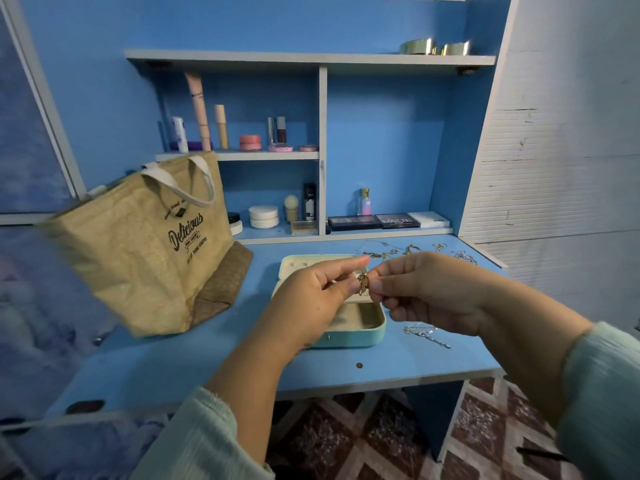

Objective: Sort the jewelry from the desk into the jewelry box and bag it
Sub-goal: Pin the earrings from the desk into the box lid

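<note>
1. Jewelry in play: a small gold filigree pendant (363,284), leaf-shaped and openwork, is held in the air above the open jewelry box, between both hands.
2. The left hand (313,299) pinches the pendant from the left, thumb and forefinger stretched toward it, the other fingers loosely curled.
3. The right hand (427,292) pinches it from the right with curled fingers; the fingertips of the two hands almost meet around it.
4. The pale turquoise jewelry box (349,336), rectangular with a cream lining, lies open near the middle of the blue desk (194,362); its raised lid (304,263) stands toward the back edge, partly hidden by the hands.
5. A silver chain (427,336) lies tangled on the desk just beside the box's right side, toward the front edge.
6. More gold and silver chains (412,251) are scattered along the back of the desk toward its right rear corner.
7. A tan woven tote bag (145,247) with white handles and the dark printed word "Delicious" stands on the left part of the desk, tilted, well apart from the box.
8. Behind the desk, blue shelves (322,150) carry cosmetic tubes, jars and flat eyeshadow palettes (374,221).
9. Pale green sleeves (204,441) cover both forearms near the lower edge of the view.
</note>
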Motion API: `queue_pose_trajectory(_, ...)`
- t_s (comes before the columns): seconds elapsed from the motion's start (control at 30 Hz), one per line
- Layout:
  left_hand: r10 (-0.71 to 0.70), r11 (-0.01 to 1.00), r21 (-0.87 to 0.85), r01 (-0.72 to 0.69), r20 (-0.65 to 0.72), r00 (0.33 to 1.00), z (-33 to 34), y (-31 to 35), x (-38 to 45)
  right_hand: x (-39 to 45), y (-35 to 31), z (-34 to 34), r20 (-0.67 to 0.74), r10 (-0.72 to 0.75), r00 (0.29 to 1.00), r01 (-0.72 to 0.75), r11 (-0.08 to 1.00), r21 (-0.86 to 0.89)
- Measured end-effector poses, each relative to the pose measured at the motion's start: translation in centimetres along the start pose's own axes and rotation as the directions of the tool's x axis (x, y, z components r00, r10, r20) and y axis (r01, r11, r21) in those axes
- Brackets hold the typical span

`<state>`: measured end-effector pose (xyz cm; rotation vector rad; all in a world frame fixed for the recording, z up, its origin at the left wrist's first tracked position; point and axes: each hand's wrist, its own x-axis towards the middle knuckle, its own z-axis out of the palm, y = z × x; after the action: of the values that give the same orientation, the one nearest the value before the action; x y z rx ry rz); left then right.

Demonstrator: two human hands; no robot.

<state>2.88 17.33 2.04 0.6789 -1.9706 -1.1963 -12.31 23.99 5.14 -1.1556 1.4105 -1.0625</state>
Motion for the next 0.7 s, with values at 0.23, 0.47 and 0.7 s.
queue_pose_trajectory(0.23,0.008,0.999,-0.035,-0.011,-0.091,0.996,0.23,-0.19,-0.28,0.21,0.33,0.31,-0.071,-0.075,0.995,0.062,0.984,-0.168)
queue_pose_trajectory(0.47,-0.023,0.998,-0.064,0.022,-0.015,1.000,0.00,-0.09,-0.30,-0.25,0.00,0.06,-0.098,-0.176,0.980,0.106,0.865,-0.490)
queue_pose_trajectory(0.7,-0.078,0.996,-0.045,0.079,0.033,0.996,-0.37,0.32,-0.28,-0.16,0.40,0.01,-0.035,-0.068,0.997,0.063,0.988,-0.143)
